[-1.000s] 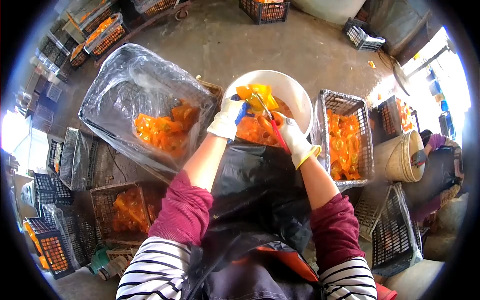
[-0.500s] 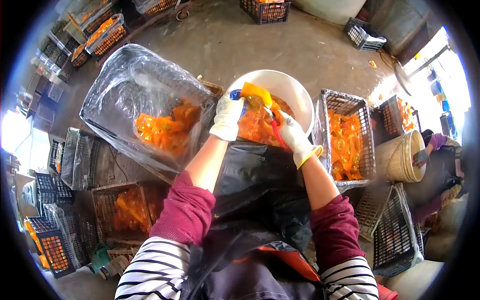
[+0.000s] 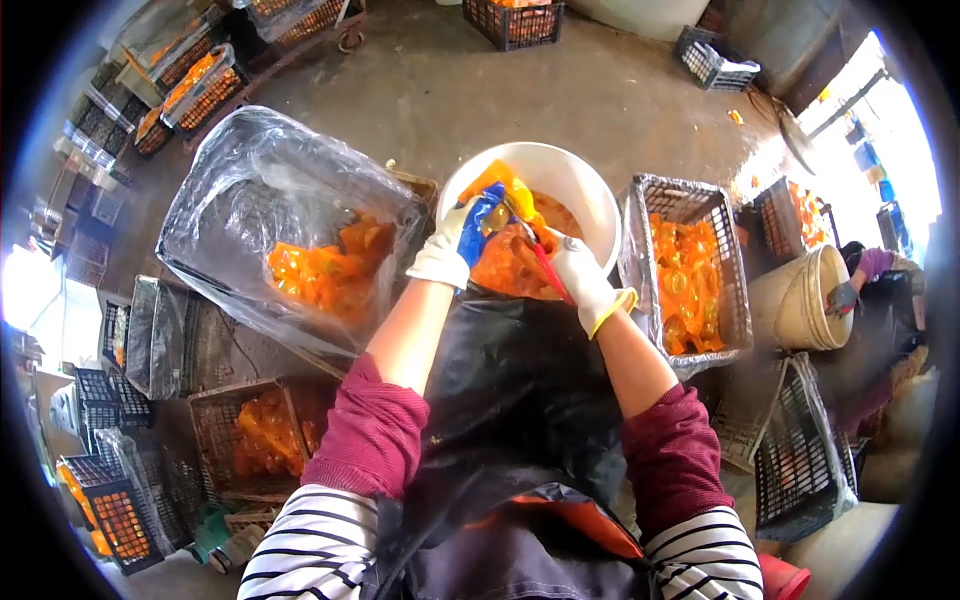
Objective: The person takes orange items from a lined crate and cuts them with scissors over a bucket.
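Note:
My left hand, in a white and blue glove, grips an orange-yellow translucent piece above a white tub. In my right hand, gloved in white with a yellow cuff, is a red-handled tool, its tip against the piece. Similar orange pieces lie in the tub below. Left of it, a plastic-lined crate holds more orange pieces. On the right, a black crate is filled with them.
A dirty white bucket stands at the right, beside another person's gloved hand. A crate of orange pieces sits at lower left. An upright black crate is at lower right, and a loaded crate stands on the floor ahead.
My left hand has turned, showing more of its blue palm, and the held piece has tilted. The whole view has shifted slightly.

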The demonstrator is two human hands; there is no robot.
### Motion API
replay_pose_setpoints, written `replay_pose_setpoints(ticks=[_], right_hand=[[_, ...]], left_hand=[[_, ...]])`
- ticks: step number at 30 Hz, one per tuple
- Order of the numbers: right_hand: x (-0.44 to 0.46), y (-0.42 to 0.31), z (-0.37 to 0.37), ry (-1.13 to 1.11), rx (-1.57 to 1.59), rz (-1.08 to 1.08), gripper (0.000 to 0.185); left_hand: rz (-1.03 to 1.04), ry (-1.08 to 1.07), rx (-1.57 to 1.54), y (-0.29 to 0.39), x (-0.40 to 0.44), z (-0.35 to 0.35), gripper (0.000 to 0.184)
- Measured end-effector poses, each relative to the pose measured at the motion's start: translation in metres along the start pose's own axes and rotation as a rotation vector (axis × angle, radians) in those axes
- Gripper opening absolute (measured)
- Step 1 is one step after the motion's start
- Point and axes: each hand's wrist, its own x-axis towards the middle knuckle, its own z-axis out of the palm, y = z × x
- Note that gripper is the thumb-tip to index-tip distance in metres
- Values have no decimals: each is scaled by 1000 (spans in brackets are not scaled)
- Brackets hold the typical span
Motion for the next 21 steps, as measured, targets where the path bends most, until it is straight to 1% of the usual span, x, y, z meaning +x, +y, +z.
replay_pose_setpoints(ticks=[2, 3, 5, 8, 9, 10, 11, 12, 13, 14, 15, 16, 17, 18, 19, 20, 21], right_hand=[[-1, -8, 0, 11, -129, -42, 28], [3, -4, -1, 3, -7, 101, 29], [14, 16, -3, 19, 4, 31, 30], [32, 50, -5, 24, -77, -133, 31], [31, 51, -4, 34, -91, -140, 31], [28, 47, -2, 45, -104, -146, 32], [25, 42, -2, 68, -91, -95, 32], [13, 20, 0, 80, -63, -14, 31], [1, -2, 2, 95, -35, 66, 31], [1, 1, 7, 120, -139, 5, 31], [6, 9, 6, 161, -248, -58, 30], [7, 12, -1, 223, -365, -112, 31], [5, 8, -5, 234, -435, -138, 32], [3, 6, -7, 253, -509, -153, 33], [8, 19, -9, 320, -464, -191, 33], [12, 31, -9, 376, -418, -237, 32], [8, 26, -10, 395, -356, -204, 32]], left_hand=[[69, 25, 112, -3, 6, -6, 38], [128, 37, 192, -3, 5, -7, 38], [250, 62, 352, 2, -2, -3, 38], [320, 180, 659, 18, -16, 14, 37], [352, 189, 619, 6, -5, 5, 28], [362, 189, 579, 0, 1, 0, 27], [372, 186, 537, -5, 7, -5, 25], [384, 180, 493, -8, 11, -5, 23], [288, 186, 367, -1, 2, 3, 19], [383, 188, 542, -17, 19, -21, 19], [273, 181, 453, 3, -6, 4, 24], [291, 157, 516, 7, -10, 8, 28], [311, 134, 578, 11, -12, 12, 32], [323, 73, 596, 15, -17, 14, 29], [336, 11, 612, 19, -21, 17, 27], [311, -66, 446, 5, -3, 1, 28], [276, -137, 279, -8, 14, -15, 30]])
